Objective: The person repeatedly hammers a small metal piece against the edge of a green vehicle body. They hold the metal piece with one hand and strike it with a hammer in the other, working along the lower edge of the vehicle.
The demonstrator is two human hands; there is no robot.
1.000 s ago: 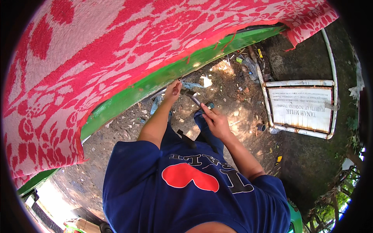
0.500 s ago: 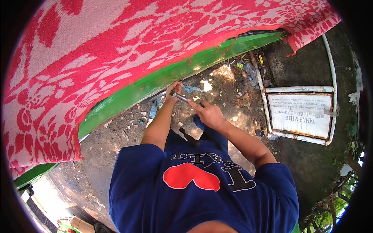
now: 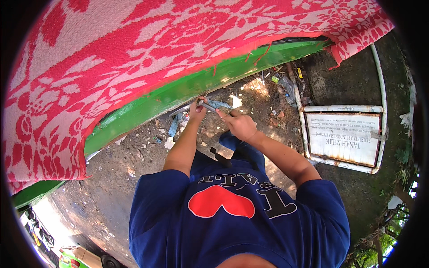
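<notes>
My left hand (image 3: 195, 113) is closed on a small wooden-handled tool (image 3: 199, 108) at the lower edge of a long green painted panel (image 3: 174, 91); the tool's tip is hard to make out. My right hand (image 3: 240, 126) grips a metal hammer-like tool (image 3: 210, 107), whose far end meets or overlaps the left hand's tool; whether they touch is unclear. A red-and-pink patterned cloth (image 3: 89, 53) drapes over the panel above both hands. Under the panel, near my hands, lie crumpled pale-blue plastic (image 3: 173, 127) and white scraps (image 3: 236, 101).
At the right stands a rusty white tubular frame (image 3: 377, 76) with a lettered white board (image 3: 342, 134). The dirt ground (image 3: 116, 205) has scattered litter. Foliage (image 3: 393, 232) edges the lower right. A green-and-tan vehicle or similar object (image 3: 78, 257) shows at the bottom left.
My right hand has moved left with the metal tool, bringing its end over my left hand's tool. My left hand stays at the panel edge; the whole view has shifted slightly.
</notes>
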